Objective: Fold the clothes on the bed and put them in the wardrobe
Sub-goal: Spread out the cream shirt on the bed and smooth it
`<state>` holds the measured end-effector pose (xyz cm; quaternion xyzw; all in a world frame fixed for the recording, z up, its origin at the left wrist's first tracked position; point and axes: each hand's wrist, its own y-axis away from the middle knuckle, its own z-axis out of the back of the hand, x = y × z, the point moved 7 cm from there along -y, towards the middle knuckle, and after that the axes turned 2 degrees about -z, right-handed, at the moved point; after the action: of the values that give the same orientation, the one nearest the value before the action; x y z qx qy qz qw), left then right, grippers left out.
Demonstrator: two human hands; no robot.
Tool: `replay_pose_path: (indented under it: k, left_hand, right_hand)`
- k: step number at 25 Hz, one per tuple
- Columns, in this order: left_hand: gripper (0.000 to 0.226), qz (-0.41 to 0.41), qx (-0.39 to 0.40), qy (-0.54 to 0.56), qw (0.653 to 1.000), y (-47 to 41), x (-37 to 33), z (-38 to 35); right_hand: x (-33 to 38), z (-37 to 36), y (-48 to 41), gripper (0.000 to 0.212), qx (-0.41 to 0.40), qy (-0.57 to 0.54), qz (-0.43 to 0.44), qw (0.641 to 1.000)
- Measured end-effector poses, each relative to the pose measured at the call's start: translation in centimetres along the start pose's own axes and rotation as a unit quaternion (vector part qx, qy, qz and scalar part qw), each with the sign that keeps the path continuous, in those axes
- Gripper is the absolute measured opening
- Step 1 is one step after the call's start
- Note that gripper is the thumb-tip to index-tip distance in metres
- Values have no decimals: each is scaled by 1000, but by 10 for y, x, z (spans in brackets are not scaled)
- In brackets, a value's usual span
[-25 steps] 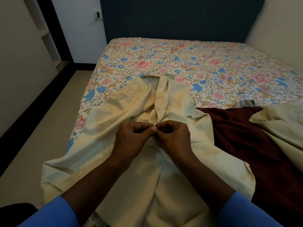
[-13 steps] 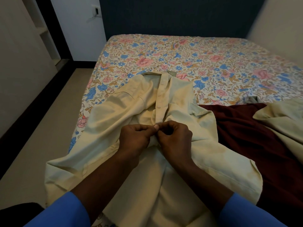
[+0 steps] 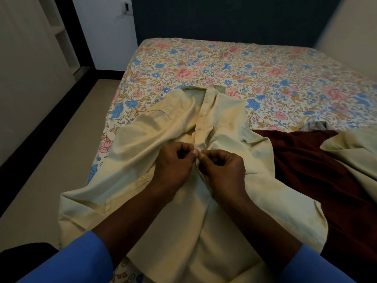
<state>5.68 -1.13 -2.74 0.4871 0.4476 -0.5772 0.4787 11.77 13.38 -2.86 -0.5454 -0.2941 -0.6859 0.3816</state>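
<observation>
Early yet, I judge. My left hand (image 3: 173, 166) and right hand (image 3: 222, 170) both pinch placket of cream shirt (image 3: 224, 119), spread on bed (image 3: 265, 68) near edge; buttoning, I reckon. Nothing folded; maroon cloth (image 3: 316, 170) and second cream garment (image 3: 357, 148) lie beside. Wardrobe trip undone.

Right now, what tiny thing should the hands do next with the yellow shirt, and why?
Probably finish fastening the spot they pinch. The left hand and right hand both pinch the front strip of the yellow shirt, and the buttons above look done up, so this spot seems next.
</observation>
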Motion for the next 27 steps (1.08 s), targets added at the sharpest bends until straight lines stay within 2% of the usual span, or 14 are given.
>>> replay_pose_path:
  k: [5, 7, 10, 14, 16, 18, 20, 22, 25, 27]
  left_hand:
    - [16, -90, -32, -99, 990, 3, -20, 6]
    - [14, -109, -20, -86, 990, 2, -22, 7]
    - [27, -97, 13, -27, 995, 0, -21, 6]
    - [28, -92, 66, 23, 993, -4, -27, 4]
    - [26, -52, 122, 105, 986, -5, -26, 2]
    - [25, -24, 162, 154, 974, -2, -26, -3]
    - [22, -32, 128, 133, 982, -3, -25, -1]
    - [20, -63, 84, 91, 990, -6, -25, 6]
    - [19, -131, 122, 29, 983, -3, -33, 3]
    - [22, -116, 163, -12, 980, -1, -30, -1]
  right_hand:
    - [12, 4, 0, 15, 5, 77, 46, 996]
    - [16, 5, -1, 18, 8, 116, 73, 991]
    - [23, 5, -4, 20, 4, 151, 114, 982]
    - [15, 1, -11, 22, 41, 75, 94, 992]
    - [7, 1, -16, 27, 75, -21, 47, 996]
    - [2, -3, -22, 29, 126, -131, -9, 983]
    - [6, -5, -23, 32, 152, -181, -43, 971]
    - [9, -7, -21, 39, 150, -179, -55, 971]
    - [11, -5, -21, 35, 140, -114, -58, 982]
    - [11, -5, -29, 26, 133, -123, -79, 980]
